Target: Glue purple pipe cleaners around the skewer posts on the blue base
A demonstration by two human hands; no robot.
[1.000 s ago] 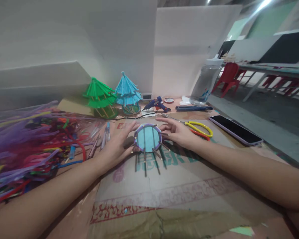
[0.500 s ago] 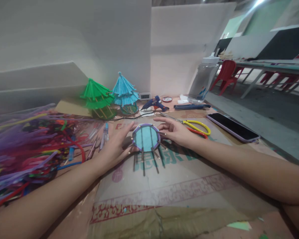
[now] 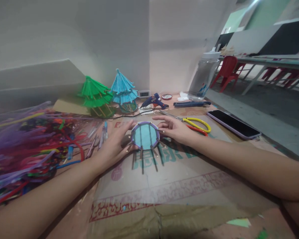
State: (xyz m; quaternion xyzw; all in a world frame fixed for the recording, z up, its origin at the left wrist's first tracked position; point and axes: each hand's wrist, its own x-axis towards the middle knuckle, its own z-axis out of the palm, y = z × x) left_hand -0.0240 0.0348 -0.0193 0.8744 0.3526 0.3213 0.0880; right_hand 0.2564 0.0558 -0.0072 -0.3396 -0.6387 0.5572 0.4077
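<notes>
A round light-blue disc [image 3: 146, 136] with a purple rim and several thin brown sticks around its edge stands on the printed cardboard [image 3: 179, 179]. At its left side is my left hand [image 3: 117, 139], thumb and fingers apart around the sticks. My right hand [image 3: 173, 128] is at the right side, its thumb by the rim and its fingers spread and slightly curved. Both hands appear to touch or nearly touch the piece, without a closed grip. Shadows of the sticks fall toward me.
Behind stand a green [image 3: 96, 94] and a blue [image 3: 124, 89] tiered-roof model, a glue gun [image 3: 154, 101] and a bottle [image 3: 204, 78]. Scissors [image 3: 196, 124] and a phone [image 3: 233, 124] lie right; colourful pipe cleaners [image 3: 35, 156] are heaped left.
The whole view has shifted slightly. Both hands keep nearly the same places around the disc.
</notes>
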